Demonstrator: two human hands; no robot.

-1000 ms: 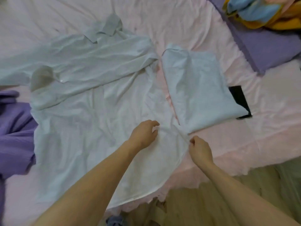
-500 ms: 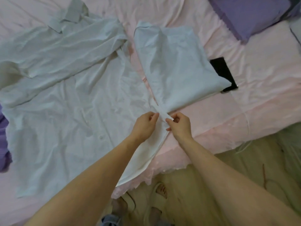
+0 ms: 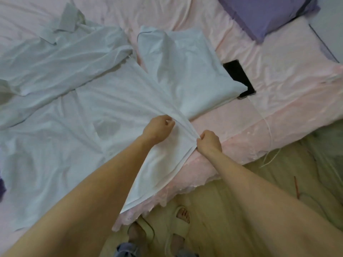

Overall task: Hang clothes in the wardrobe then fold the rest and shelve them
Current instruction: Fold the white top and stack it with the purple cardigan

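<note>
A large white shirt (image 3: 61, 101) with a collar lies spread over the pink bed (image 3: 278, 89). Its right-hand edge is lifted into a ridge near the bed's front edge. My left hand (image 3: 157, 130) grips that lifted fabric from the left, fingers curled. My right hand (image 3: 208, 140) pinches the same edge just to the right, at the bed's rim. A folded white garment (image 3: 185, 71) lies flat behind my hands, partly under the raised shirt edge.
A black phone (image 3: 239, 76) lies beside the folded garment, with a white cable (image 3: 267, 130) running off the bed. A purple pillow (image 3: 265, 13) sits at the back right. Below are the wooden floor (image 3: 232, 210) and my feet in sandals (image 3: 163, 227).
My hands came together at the shirt's right edge, then moved slightly apart while lifting and pulling it up. The view shifted down and right, showing more floor.
</note>
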